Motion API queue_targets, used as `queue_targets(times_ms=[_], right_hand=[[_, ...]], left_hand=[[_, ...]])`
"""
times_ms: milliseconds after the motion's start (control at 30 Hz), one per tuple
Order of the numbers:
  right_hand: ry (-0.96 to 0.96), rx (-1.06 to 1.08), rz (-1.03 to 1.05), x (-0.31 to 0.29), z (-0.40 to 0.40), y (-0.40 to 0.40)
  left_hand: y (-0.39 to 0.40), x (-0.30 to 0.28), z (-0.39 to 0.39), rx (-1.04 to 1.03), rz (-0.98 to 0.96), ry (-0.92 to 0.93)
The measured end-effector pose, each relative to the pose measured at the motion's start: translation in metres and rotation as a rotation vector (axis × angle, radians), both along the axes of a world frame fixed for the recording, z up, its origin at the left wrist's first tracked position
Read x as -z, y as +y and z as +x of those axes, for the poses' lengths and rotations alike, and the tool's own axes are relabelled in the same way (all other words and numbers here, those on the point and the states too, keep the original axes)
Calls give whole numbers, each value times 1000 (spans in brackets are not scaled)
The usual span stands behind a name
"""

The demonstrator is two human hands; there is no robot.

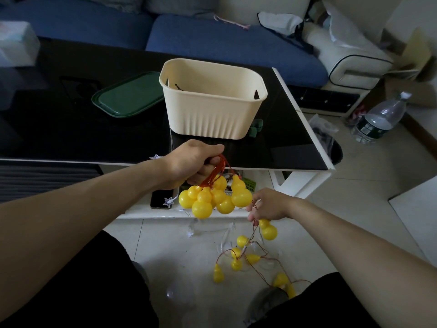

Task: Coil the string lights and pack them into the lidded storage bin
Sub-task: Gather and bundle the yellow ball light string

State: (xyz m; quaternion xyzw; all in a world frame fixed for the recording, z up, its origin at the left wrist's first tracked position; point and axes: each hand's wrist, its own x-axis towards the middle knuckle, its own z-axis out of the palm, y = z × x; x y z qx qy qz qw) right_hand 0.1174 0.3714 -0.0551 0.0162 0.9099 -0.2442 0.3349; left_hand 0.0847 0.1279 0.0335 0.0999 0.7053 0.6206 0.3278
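Note:
My left hand [192,162] grips a bundle of red wire loops, and a cluster of yellow gourd-shaped lights [212,197] hangs below it at the table's front edge. My right hand [269,204] pinches the red wire lower down, with one gourd dangling just under it. The rest of the string lights [248,259] trails loose over the tiled floor between my legs. The cream storage bin [212,114] stands open on the black table, just beyond my left hand. Its green lid [127,95] lies flat to the bin's left.
The black glass table [71,129] has a white lower shelf holding a phone [160,200]. A second string with star shapes [168,201] hangs over the table edge. A blue sofa [212,41] is behind. A water bottle [378,117] and a black bag [331,147] sit on the floor at right.

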Motion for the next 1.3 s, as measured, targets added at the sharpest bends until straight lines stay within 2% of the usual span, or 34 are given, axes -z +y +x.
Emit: queue_targets(times_ms=[333,533,733,867,1033,1133,1233,1300], right_hand=[[-2,-72,-3,2,1,6],[-32,-23,9,0,3,12],[70,105,60,-1,0,22],[-33,95,57,-6,5,25],[-138,207,37,-13,6,28],[-209,262,9,-23,10,29],[-174,300,-7,-31,13,37],[-109,385,-110,-36,16,43]], left_hand=[[0,-1,1,-3,5,-1],[-1,0,0,30,-41,-8],[-1,4,1,83,-147,4],[1,5,2,99,-191,6],[2,6,1,141,-253,-4],[4,6,3,176,-361,39],[6,8,5,214,-455,87],[7,9,6,218,-476,94]])
